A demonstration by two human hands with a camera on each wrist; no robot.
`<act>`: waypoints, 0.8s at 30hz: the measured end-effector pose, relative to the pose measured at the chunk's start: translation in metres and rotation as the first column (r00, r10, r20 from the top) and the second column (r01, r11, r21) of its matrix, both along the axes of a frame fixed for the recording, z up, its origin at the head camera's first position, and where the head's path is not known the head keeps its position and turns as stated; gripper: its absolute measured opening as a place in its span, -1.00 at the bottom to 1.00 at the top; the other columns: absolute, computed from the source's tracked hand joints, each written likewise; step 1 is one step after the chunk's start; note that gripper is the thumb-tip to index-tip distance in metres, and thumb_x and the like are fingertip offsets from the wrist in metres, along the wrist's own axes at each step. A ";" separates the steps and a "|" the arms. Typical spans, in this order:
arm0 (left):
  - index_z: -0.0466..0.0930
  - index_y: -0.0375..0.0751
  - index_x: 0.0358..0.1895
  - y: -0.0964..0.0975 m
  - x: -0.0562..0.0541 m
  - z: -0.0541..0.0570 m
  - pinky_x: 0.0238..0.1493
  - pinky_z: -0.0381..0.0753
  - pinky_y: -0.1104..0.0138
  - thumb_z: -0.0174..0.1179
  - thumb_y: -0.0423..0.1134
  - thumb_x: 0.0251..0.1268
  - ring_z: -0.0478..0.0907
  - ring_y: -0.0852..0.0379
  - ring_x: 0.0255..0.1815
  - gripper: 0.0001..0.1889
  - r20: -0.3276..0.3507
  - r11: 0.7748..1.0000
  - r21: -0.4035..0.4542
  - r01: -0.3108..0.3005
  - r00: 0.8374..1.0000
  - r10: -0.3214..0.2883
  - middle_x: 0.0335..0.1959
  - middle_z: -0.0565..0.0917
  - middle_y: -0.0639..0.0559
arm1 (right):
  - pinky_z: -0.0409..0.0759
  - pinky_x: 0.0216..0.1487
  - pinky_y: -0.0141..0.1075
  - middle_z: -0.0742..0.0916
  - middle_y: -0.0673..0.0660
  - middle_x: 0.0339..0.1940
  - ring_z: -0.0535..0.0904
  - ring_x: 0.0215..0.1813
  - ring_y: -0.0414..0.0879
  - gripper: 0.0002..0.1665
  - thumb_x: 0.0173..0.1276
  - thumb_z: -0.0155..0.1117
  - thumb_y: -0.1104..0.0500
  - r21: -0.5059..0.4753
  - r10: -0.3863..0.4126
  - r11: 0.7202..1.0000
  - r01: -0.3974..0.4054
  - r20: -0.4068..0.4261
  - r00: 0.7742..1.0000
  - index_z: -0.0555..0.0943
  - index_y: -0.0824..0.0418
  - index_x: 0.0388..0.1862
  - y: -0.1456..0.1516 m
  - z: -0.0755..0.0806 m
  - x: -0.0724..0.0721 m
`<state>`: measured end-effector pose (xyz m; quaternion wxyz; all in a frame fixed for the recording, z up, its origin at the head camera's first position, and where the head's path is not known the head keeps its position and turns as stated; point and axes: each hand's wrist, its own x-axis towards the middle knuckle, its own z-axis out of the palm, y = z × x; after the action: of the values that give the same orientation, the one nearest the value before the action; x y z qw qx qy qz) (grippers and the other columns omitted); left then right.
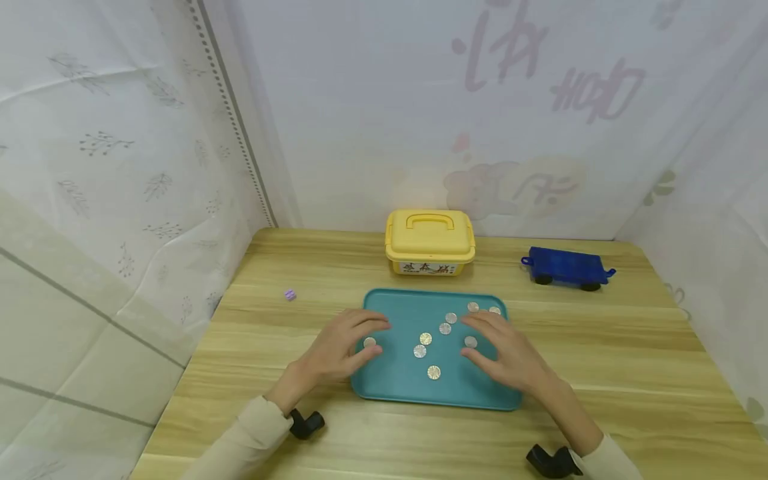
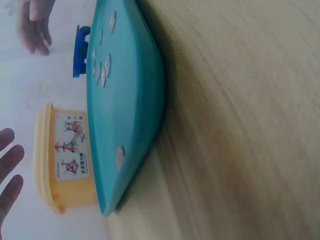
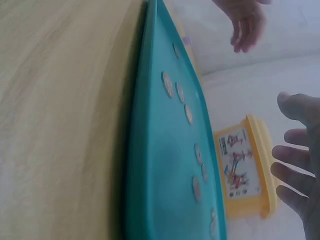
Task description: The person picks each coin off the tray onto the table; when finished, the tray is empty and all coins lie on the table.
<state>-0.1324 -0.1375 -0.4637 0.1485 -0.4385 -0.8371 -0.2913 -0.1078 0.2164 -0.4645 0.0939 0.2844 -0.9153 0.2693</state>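
A teal tray lies on the wooden table, with several round, ridged coins scattered over it, some silvery, some more golden. My left hand hovers over the tray's left side, fingers relaxed and apart, near a single coin. Over the right side is my right hand, thumb and fingers spread around the space above a silvery coin. Both hands hold nothing. From the wrist views, the left fingers and the right hand appear raised above the tray's surface.
Behind the tray stands a lidded yellow box with a handle and a picture label. A blue wheeled toy wagon is at the back right. One small purple block lies left of the tray. Patterned cloth hangs behind the table.
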 end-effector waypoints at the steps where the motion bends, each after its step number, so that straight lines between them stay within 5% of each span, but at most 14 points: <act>1: 0.64 -0.09 0.13 0.000 -0.001 -0.002 0.20 0.60 0.14 0.17 -0.08 0.43 0.59 0.07 0.16 -0.68 0.009 1.000 0.028 -0.005 1.000 0.005 0.11 0.67 0.04 | 0.55 0.29 0.09 0.62 0.09 0.30 0.50 0.37 0.10 -0.39 0.30 0.43 -0.03 -0.016 -0.016 1.000 0.016 0.005 1.000 0.55 0.04 0.31 0.002 -0.002 0.000; 7: 0.63 -0.14 0.12 -0.004 -0.005 -0.014 0.16 0.63 0.17 0.17 -0.32 0.41 0.63 0.05 0.10 -0.73 0.135 0.984 0.169 -0.059 0.990 0.036 0.07 0.67 0.01 | 0.60 0.24 -0.04 0.68 0.12 0.20 0.58 0.26 0.06 -0.49 0.29 0.45 0.12 -0.145 -0.088 0.986 0.089 0.011 0.996 0.62 0.10 0.22 0.015 -0.019 0.002; 11: 0.63 -0.14 0.09 -0.005 -0.009 -0.022 0.03 0.67 0.26 0.05 -0.38 0.50 0.66 -0.01 -0.04 -0.75 0.232 0.956 0.266 -0.119 0.971 0.056 0.00 0.69 -0.06 | 0.50 0.25 -0.51 0.72 0.15 0.09 0.61 0.15 0.06 -0.57 0.25 0.45 0.27 -0.230 -0.125 0.966 0.117 -0.020 0.992 0.66 0.24 0.13 0.022 -0.034 0.001; 14: 0.66 -0.16 0.04 -0.002 -0.013 -0.028 -0.07 0.69 0.30 0.03 -0.40 0.52 0.67 -0.01 -0.13 -0.77 0.297 0.913 0.345 -0.217 0.948 0.113 -0.08 0.71 -0.11 | 0.33 0.19 -0.75 0.73 0.16 0.01 0.62 0.08 -0.03 -0.62 0.25 0.42 0.34 -0.288 -0.172 0.944 0.159 -0.020 0.985 0.67 0.33 0.07 0.027 -0.045 0.002; 20: 0.67 -0.29 -0.03 0.008 -0.016 -0.034 -0.17 0.75 0.29 0.05 -0.40 0.51 0.69 -0.17 -0.15 -0.81 0.457 0.795 0.435 -0.423 0.864 0.210 -0.16 0.71 -0.26 | 0.41 0.12 -0.72 0.75 0.12 -0.11 0.57 0.02 -0.33 -0.71 0.24 0.42 0.38 -0.393 -0.251 0.888 0.241 0.026 0.968 0.70 0.32 -0.04 0.027 -0.060 0.002; 24: 0.66 -0.34 -0.01 0.007 -0.020 -0.040 -0.13 0.69 0.41 0.06 -0.32 0.53 0.68 -0.20 -0.10 -0.78 0.559 0.750 0.419 -0.512 0.796 0.232 -0.10 0.72 -0.26 | 0.47 0.06 -0.66 0.75 0.16 -0.20 0.58 -0.09 -0.28 -0.73 0.18 0.42 0.46 -0.456 -0.271 0.855 0.247 0.014 0.963 0.71 0.34 -0.11 0.021 -0.066 0.001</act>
<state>-0.1524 -0.1300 -0.5037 0.1161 -0.1099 -0.7988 -0.5800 -0.1073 0.2370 -0.5310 0.2161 0.1358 -0.8543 0.4529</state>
